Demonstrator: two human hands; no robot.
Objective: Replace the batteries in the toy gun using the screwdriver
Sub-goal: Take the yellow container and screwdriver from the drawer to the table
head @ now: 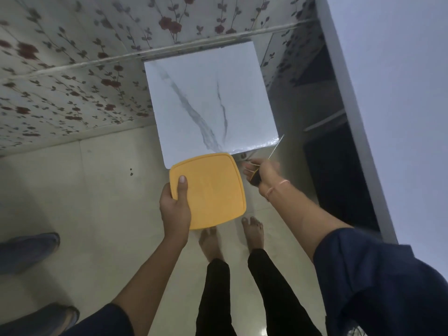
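Observation:
My left hand point(175, 209) grips the near left corner of a square yellow plastic box lid point(213, 190), thumb on top, holding it just in front of the white marble-patterned table point(206, 98). My right hand point(260, 174) is closed around a screwdriver point(275, 150) with a dark handle; its thin metal shaft points up and away, past the table's near right corner. A small dark item lies under that corner, too blurred to name. No toy gun or batteries are visible.
The small table stands against a wall with red flower wallpaper point(72, 81). A dark shelf unit or cabinet point(339, 166) rises on the right. My bare feet point(230, 236) stand on the pale tiled floor. Another person's shoes point(29, 251) are at the left edge.

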